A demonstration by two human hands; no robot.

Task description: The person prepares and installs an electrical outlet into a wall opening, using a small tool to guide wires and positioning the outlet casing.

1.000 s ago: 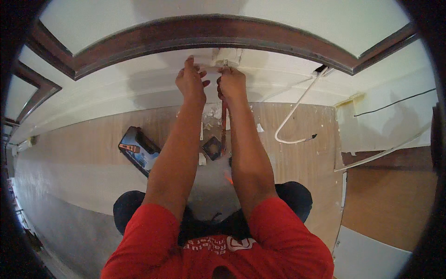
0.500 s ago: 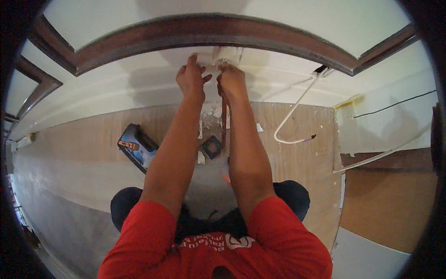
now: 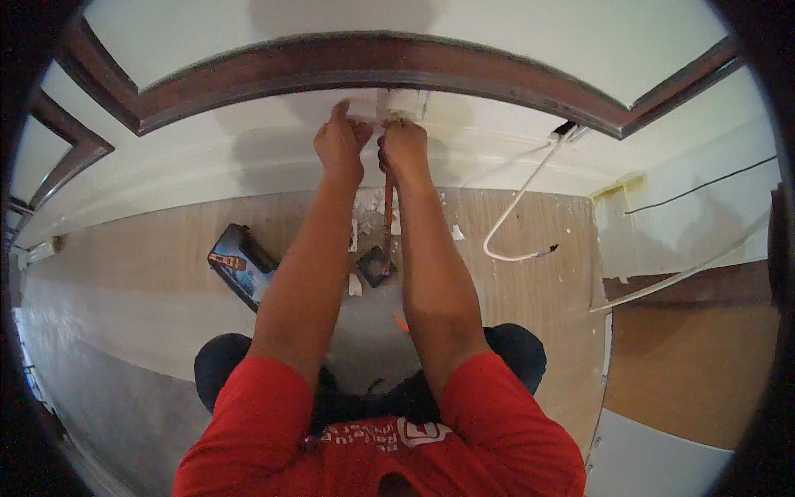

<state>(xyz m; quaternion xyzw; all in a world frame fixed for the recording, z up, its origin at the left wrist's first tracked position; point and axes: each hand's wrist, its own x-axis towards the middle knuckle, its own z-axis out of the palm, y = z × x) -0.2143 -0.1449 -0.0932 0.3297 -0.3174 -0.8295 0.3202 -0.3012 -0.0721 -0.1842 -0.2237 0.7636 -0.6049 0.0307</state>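
My right hand (image 3: 404, 147) is closed round a long, thin reddish-brown bar (image 3: 388, 211) in front of the low white wall. The bar slants down toward the floor, its lower end over a small black square piece (image 3: 369, 267). Its upper end is hidden by my fingers, just below a rough pale patch (image 3: 404, 103) in the wall. My left hand (image 3: 339, 149) is beside it on the left, close to the wall, index finger stretched up and thumb apart. Nothing shows in it. White chips (image 3: 368, 203) lie at the foot of the wall below both hands.
A dark wooden frame (image 3: 381, 62) runs across the wall above my hands. A black case (image 3: 240, 263) with a picture on it lies left of my left forearm. At right, a white cable (image 3: 517, 199) hangs from a wall opening, its end on the wood-patterned floor (image 3: 538, 306).
My right hand has shifted slightly left, nearer my left hand. The bar's lower end has swung left over the black piece.
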